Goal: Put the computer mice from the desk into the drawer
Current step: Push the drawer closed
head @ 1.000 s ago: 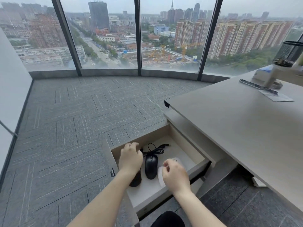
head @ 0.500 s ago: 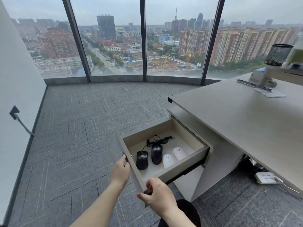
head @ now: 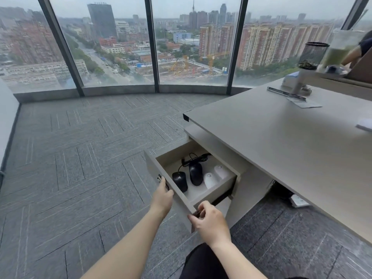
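Observation:
The beige drawer [head: 216, 193] stands partly open under the desk [head: 281, 141]. Inside lie two black wired mice [head: 179, 181] [head: 195, 174] with a coiled cable behind them, and two white mice [head: 209, 180] [head: 221, 171] to their right. My left hand [head: 162, 197] rests against the drawer's front panel near its lock. At the panel's near corner, my right hand [head: 210, 220] grips the edge with curled fingers.
On the desk's far right stand a black mesh pen cup [head: 313, 55], a monitor arm base [head: 300, 83] and a paper [head: 304, 102]. Grey carpet covers the floor up to the curved windows. A power strip [head: 300, 201] lies under the desk.
Both hands left the mice inside the drawer and came to its front panel. The drawer has slid part of the way in toward the desk.

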`<state>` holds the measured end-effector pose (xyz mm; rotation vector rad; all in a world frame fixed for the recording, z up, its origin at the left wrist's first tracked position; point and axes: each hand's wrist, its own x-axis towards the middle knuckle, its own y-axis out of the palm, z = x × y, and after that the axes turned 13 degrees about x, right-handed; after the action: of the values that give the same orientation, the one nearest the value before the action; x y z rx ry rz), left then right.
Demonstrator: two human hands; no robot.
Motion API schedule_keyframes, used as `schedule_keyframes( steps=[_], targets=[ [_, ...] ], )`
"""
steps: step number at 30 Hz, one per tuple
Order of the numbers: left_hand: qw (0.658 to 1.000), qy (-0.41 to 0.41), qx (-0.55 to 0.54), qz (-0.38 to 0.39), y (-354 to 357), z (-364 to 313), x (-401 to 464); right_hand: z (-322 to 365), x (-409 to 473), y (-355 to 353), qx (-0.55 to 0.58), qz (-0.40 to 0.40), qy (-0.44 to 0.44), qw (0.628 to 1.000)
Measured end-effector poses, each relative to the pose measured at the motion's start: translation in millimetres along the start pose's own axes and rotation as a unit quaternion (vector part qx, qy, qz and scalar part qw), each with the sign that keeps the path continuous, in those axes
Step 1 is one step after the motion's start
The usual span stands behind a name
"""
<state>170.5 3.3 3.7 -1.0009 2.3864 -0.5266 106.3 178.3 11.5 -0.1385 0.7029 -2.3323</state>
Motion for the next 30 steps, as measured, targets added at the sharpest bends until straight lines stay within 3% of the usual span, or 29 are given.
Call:
schedule_keyframes(
  steps=[8, 14, 22, 30],
  targets=[
    [0.997, -0.016, -0.054, 0.056, 48, -58, 37, -26, 41, -42, 0.065, -0.113, 0.08, 0.988],
    [0.975, -0.069, -0.198, 0.073, 76, -97, 56, -47, 71, -58, 0.111, -0.175, 0.121, 0.971],
    [0.961, -0.081, -0.241, 0.109, 103, -119, 77, -61, 105, -70, 0.193, -0.202, 0.156, 0.947],
    [0.964, -0.074, -0.23, 0.112, 116, -126, 85, -78, 120, -76, 0.185, -0.206, 0.166, 0.946]
  ],
)
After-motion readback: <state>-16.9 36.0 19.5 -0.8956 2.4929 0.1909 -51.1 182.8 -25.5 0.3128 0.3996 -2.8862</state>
